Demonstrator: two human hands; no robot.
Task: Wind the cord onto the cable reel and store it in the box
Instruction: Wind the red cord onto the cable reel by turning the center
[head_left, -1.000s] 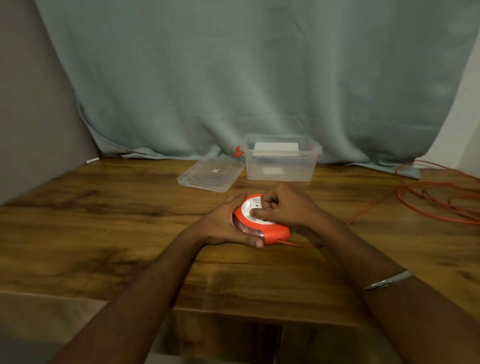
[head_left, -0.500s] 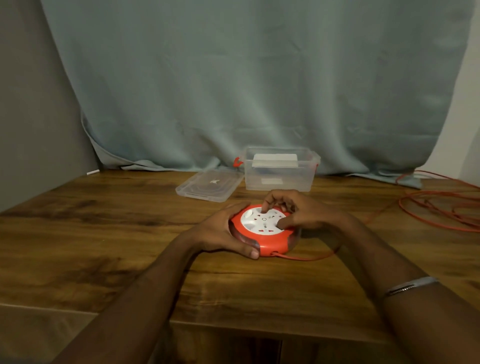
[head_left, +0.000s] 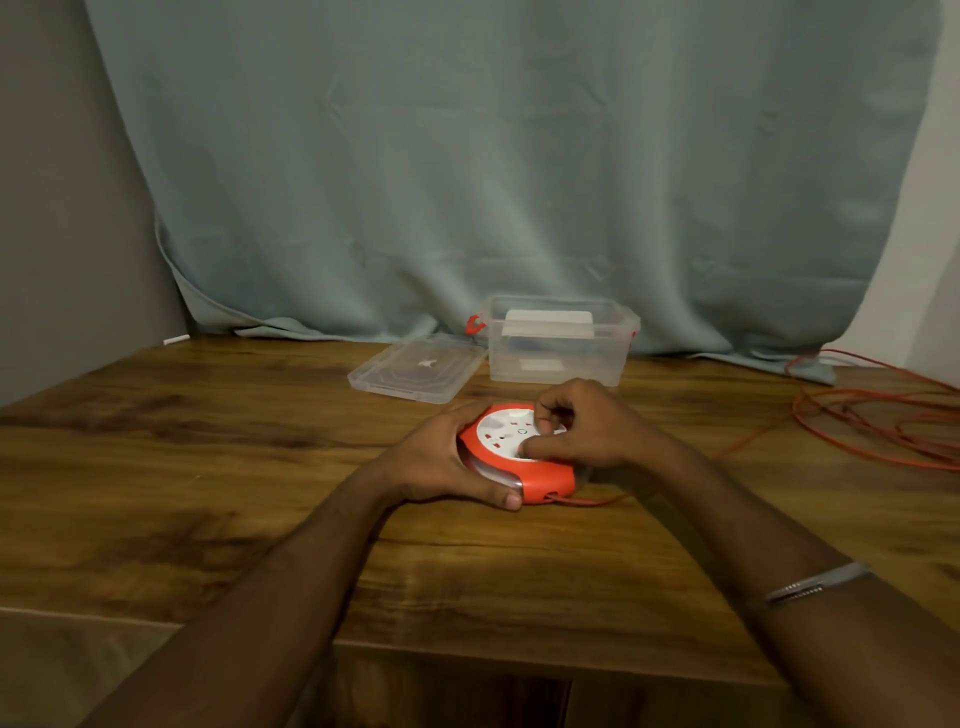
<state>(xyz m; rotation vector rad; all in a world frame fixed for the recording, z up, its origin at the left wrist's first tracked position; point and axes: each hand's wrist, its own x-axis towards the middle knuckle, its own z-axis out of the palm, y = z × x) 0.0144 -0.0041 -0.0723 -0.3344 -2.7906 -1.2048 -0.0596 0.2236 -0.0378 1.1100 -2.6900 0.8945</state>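
Observation:
A round orange cable reel with a white socket face lies flat on the wooden table. My left hand grips its left rim, thumb at the front edge. My right hand rests on the white face, fingers curled on the winding knob. An orange cord leaves the reel's front right, runs across the table and lies in loose loops at the far right. A clear plastic box stands open behind the reel.
The box's clear lid lies flat to the left of the box. A grey-blue curtain hangs behind the table. The table's front edge is close below my forearms.
My right hand's fingers have moved around the reel's white face, a turning motion. The left hand keeps its hold on the rim. The camera has tilted a little.

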